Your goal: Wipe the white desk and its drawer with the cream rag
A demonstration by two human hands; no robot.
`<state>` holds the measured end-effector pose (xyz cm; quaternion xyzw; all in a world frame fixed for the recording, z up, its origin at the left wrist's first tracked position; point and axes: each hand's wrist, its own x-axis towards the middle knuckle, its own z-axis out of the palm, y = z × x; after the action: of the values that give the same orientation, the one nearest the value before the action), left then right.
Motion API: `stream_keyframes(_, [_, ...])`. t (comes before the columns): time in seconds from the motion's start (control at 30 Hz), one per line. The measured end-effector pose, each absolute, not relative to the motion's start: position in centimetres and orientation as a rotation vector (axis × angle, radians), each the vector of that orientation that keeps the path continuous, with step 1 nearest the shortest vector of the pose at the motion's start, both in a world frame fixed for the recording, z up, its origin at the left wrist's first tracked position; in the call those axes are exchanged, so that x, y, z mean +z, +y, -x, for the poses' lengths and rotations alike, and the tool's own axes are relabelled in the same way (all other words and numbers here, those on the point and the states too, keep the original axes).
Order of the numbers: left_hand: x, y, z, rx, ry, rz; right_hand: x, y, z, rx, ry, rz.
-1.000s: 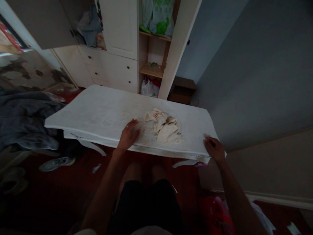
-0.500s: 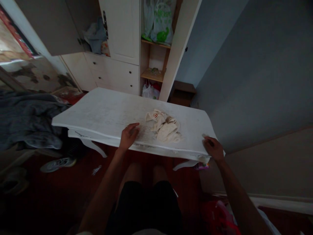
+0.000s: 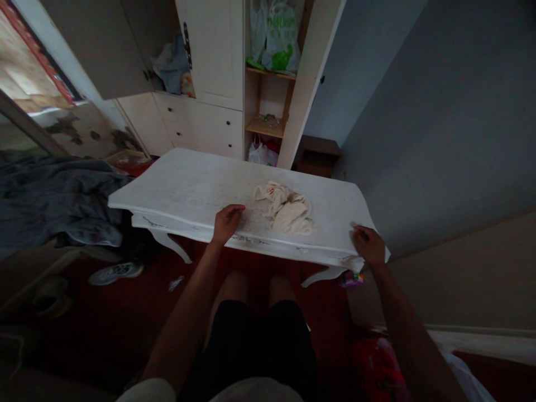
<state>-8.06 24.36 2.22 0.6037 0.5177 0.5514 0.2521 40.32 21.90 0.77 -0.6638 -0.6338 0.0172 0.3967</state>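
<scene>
A white low table (image 3: 180, 190) stands in front of me. My left hand (image 3: 227, 222) grips its near edge, fingers curled over the top, just left of a crumpled cream cloth (image 3: 285, 207) lying on the tabletop. My right hand (image 3: 368, 246) holds the table's near right corner, fingers bent around it. The cloth lies between the two hands, touched by neither.
A white cupboard (image 3: 213, 67) with open shelves and plastic bags (image 3: 276, 33) stands behind the table. A grey blanket (image 3: 50, 195) lies at left, a shoe (image 3: 115, 272) on the red floor. A grey wall (image 3: 439, 123) is close at right.
My left hand has gone from lying flat on the tabletop to gripping its near edge. The table sits slightly farther right and back in view. My right hand stays on the corner.
</scene>
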Motion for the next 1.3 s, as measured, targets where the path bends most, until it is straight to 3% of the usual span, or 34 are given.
stream_keyframes(0.9, [2.1, 23.6, 8.0, 1.421, 1.503, -1.703, -0.2, 22.7, -39.7, -0.156, -1.714, 1.678])
stream_keyframes(1.3, [2.7, 23.7, 7.2, 1.535, 1.411, -1.398, 0.1, 21.9, -38.6, -0.259, -1.75, 1.741])
